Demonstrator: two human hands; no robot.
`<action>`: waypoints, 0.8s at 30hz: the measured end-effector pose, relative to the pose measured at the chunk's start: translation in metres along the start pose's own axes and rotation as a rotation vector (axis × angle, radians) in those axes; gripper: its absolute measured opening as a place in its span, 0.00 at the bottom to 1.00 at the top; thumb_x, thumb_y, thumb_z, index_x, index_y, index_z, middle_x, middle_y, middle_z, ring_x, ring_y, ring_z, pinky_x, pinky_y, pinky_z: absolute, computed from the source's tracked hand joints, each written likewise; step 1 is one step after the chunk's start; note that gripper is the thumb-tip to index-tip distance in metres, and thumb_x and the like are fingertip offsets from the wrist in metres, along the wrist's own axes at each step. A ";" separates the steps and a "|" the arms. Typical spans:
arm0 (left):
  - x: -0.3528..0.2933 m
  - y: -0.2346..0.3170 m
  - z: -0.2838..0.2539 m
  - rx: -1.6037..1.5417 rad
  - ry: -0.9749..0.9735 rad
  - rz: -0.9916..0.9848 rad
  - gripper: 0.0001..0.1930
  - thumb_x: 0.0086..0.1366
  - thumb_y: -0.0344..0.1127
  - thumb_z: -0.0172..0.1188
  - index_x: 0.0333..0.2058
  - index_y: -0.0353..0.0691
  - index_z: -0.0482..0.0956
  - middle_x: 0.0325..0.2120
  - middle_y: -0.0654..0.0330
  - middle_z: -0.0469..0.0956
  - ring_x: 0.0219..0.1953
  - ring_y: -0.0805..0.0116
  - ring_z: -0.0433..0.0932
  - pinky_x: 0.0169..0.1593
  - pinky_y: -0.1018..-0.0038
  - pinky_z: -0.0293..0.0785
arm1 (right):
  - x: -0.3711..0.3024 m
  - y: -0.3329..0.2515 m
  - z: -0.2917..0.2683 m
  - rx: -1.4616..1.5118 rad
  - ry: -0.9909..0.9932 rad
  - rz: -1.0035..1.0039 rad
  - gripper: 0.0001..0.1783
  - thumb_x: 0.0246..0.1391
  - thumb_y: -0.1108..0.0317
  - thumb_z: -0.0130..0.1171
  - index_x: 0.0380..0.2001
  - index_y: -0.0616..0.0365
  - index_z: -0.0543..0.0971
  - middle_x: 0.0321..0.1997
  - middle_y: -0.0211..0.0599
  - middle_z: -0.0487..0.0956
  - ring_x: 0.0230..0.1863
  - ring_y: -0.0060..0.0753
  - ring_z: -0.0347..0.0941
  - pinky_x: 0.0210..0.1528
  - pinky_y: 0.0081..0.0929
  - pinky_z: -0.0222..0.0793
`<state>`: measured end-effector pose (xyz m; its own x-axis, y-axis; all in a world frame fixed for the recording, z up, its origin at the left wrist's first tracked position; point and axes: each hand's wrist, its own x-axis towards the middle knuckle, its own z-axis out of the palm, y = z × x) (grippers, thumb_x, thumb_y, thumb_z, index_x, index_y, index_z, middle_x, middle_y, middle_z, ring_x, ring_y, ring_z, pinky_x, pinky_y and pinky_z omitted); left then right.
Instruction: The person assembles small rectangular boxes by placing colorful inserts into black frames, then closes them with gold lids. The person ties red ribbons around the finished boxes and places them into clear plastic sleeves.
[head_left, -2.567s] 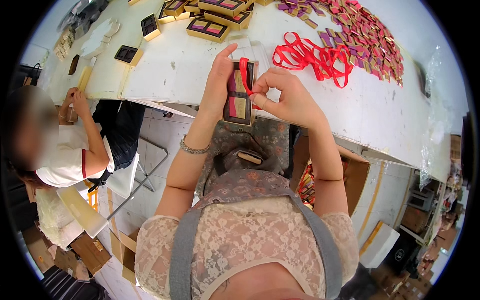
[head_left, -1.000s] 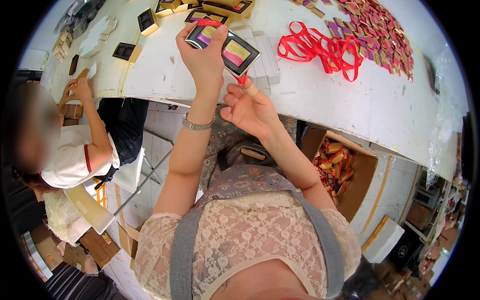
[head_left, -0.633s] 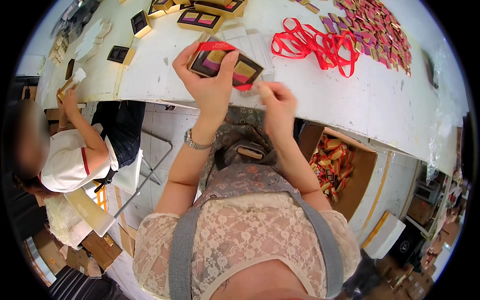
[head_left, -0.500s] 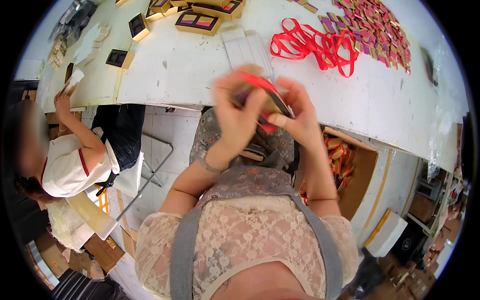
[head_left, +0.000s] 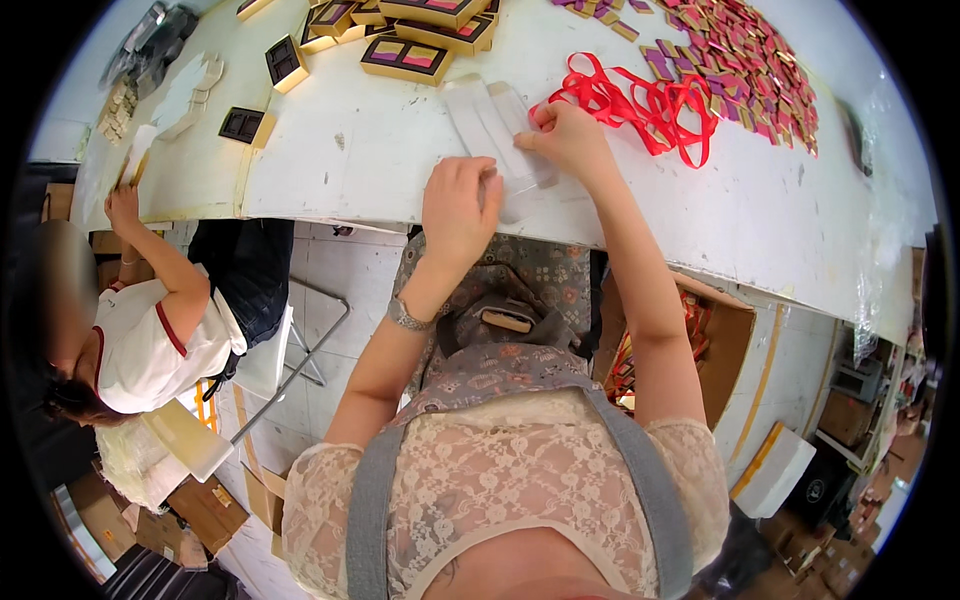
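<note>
My right hand (head_left: 572, 142) reaches over the table, its thumb and fingers closed on the edge of a clear plastic sleeve (head_left: 519, 120). Another clear sleeve (head_left: 470, 108) lies beside it on the left. At the table's front edge is my left hand (head_left: 460, 207), palm down, fingers bent a little and thumb apart, with nothing seen in it. Just beyond my right hand spreads a tangle of red ribbon loops (head_left: 650, 105).
Gold boxes (head_left: 405, 60) with dark trays are piled at the far side. Many small purple, pink and gold pieces (head_left: 750, 80) lie far right. A cardboard carton (head_left: 725, 350) holding ribboned things stands below the table. Another person (head_left: 160, 320) works at left, near a folding chair (head_left: 325, 320).
The small box with red ribbon has left my hands and no longer shows in them. My right hand has moved forward to the clear sleeves; my left has come down to the table edge.
</note>
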<state>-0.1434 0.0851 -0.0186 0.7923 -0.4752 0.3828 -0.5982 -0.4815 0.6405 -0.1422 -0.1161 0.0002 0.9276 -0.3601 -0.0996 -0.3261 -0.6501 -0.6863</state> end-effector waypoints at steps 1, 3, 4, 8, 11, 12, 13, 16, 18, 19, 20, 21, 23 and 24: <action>0.000 0.001 -0.003 -0.107 -0.024 -0.081 0.15 0.64 0.38 0.57 0.46 0.36 0.73 0.46 0.51 0.72 0.47 0.54 0.73 0.56 0.59 0.67 | 0.004 0.007 -0.002 0.119 -0.028 0.012 0.23 0.43 0.55 0.68 0.39 0.59 0.81 0.32 0.42 0.82 0.32 0.38 0.79 0.37 0.32 0.74; 0.004 -0.001 -0.001 -0.312 0.141 -0.146 0.17 0.67 0.37 0.54 0.51 0.35 0.70 0.42 0.53 0.74 0.45 0.60 0.73 0.51 0.65 0.71 | -0.001 0.010 -0.002 0.263 0.051 -0.045 0.19 0.46 0.61 0.66 0.39 0.60 0.81 0.31 0.41 0.82 0.32 0.36 0.80 0.37 0.30 0.74; 0.010 -0.001 0.000 -0.414 0.231 -0.175 0.18 0.69 0.37 0.52 0.53 0.35 0.68 0.40 0.54 0.75 0.45 0.64 0.74 0.49 0.67 0.73 | -0.010 0.004 -0.001 0.285 0.157 -0.122 0.16 0.47 0.64 0.65 0.39 0.60 0.81 0.30 0.41 0.82 0.32 0.35 0.79 0.37 0.29 0.74; 0.031 0.018 -0.021 -1.205 0.201 -0.604 0.22 0.70 0.37 0.50 0.58 0.32 0.60 0.38 0.57 0.73 0.44 0.68 0.74 0.49 0.69 0.74 | -0.083 -0.051 -0.013 0.193 0.239 -0.409 0.12 0.51 0.71 0.62 0.41 0.56 0.82 0.31 0.37 0.82 0.28 0.31 0.76 0.33 0.26 0.72; 0.028 0.020 -0.043 -1.439 0.038 -0.573 0.24 0.69 0.31 0.50 0.60 0.32 0.56 0.42 0.53 0.72 0.45 0.63 0.75 0.51 0.67 0.74 | -0.111 -0.068 -0.019 0.320 0.182 -0.359 0.13 0.50 0.73 0.62 0.41 0.55 0.82 0.32 0.35 0.83 0.27 0.28 0.75 0.31 0.25 0.72; 0.025 0.021 -0.049 -1.457 0.005 -0.565 0.24 0.68 0.30 0.50 0.60 0.31 0.56 0.43 0.52 0.72 0.46 0.62 0.75 0.51 0.66 0.74 | -0.114 -0.069 -0.026 0.429 0.077 -0.274 0.15 0.47 0.73 0.64 0.42 0.57 0.81 0.36 0.35 0.82 0.30 0.26 0.75 0.32 0.22 0.72; 0.021 0.022 -0.054 -1.473 -0.028 -0.557 0.25 0.68 0.29 0.50 0.60 0.31 0.55 0.44 0.51 0.71 0.47 0.61 0.75 0.52 0.66 0.74 | -0.113 -0.065 -0.029 0.482 -0.033 -0.225 0.17 0.47 0.72 0.65 0.44 0.58 0.80 0.37 0.36 0.82 0.31 0.27 0.75 0.34 0.23 0.72; 0.016 0.029 -0.049 -1.493 0.024 -0.527 0.25 0.67 0.27 0.49 0.60 0.31 0.54 0.46 0.48 0.71 0.50 0.56 0.74 0.54 0.63 0.73 | -0.112 -0.061 -0.027 0.370 -0.195 -0.257 0.31 0.43 0.66 0.69 0.53 0.59 0.72 0.42 0.42 0.80 0.38 0.34 0.77 0.39 0.28 0.74; 0.016 0.041 -0.057 -1.454 0.003 -0.556 0.26 0.65 0.26 0.50 0.60 0.30 0.54 0.49 0.44 0.70 0.51 0.54 0.74 0.55 0.61 0.72 | -0.122 -0.063 -0.013 0.235 -0.158 -0.389 0.34 0.43 0.65 0.70 0.55 0.59 0.70 0.43 0.45 0.80 0.39 0.37 0.78 0.40 0.30 0.74; 0.018 0.046 -0.061 -1.436 -0.010 -0.570 0.27 0.65 0.26 0.51 0.61 0.30 0.53 0.51 0.42 0.70 0.52 0.53 0.73 0.56 0.60 0.72 | -0.124 -0.066 -0.008 0.166 -0.136 -0.452 0.36 0.43 0.64 0.70 0.56 0.59 0.69 0.44 0.46 0.80 0.40 0.38 0.78 0.40 0.31 0.74; 0.020 0.044 -0.067 -1.539 -0.099 -0.550 0.28 0.66 0.28 0.50 0.61 0.30 0.53 0.54 0.42 0.67 0.54 0.50 0.72 0.57 0.60 0.71 | -0.122 -0.070 -0.009 0.187 -0.189 -0.283 0.38 0.43 0.61 0.71 0.56 0.61 0.68 0.42 0.47 0.77 0.35 0.34 0.77 0.38 0.29 0.74; 0.019 0.040 -0.076 -1.644 -0.194 -0.529 0.28 0.66 0.29 0.49 0.62 0.31 0.52 0.57 0.41 0.64 0.57 0.48 0.70 0.58 0.59 0.69 | -0.119 -0.067 -0.007 0.283 -0.173 -0.239 0.36 0.45 0.61 0.70 0.56 0.61 0.68 0.40 0.45 0.76 0.34 0.32 0.76 0.37 0.27 0.74; 0.015 0.044 -0.076 -1.688 -0.163 -0.402 0.28 0.68 0.32 0.49 0.64 0.33 0.51 0.61 0.41 0.60 0.59 0.46 0.68 0.58 0.59 0.70 | -0.114 -0.060 -0.001 0.475 -0.138 -0.149 0.32 0.51 0.61 0.67 0.56 0.61 0.68 0.36 0.40 0.74 0.30 0.27 0.74 0.33 0.25 0.73; 0.007 0.053 -0.067 -1.624 -0.041 -0.301 0.28 0.68 0.32 0.49 0.64 0.34 0.51 0.62 0.42 0.58 0.59 0.48 0.68 0.57 0.61 0.72 | -0.115 -0.065 0.001 0.630 -0.060 -0.158 0.29 0.54 0.62 0.64 0.56 0.61 0.67 0.34 0.38 0.73 0.29 0.25 0.73 0.31 0.23 0.72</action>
<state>-0.1616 0.1058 0.0629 0.8301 -0.5435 0.1243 0.3296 0.6582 0.6769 -0.2274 -0.0321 0.0560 0.9701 -0.2424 0.0100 -0.0321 -0.1691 -0.9851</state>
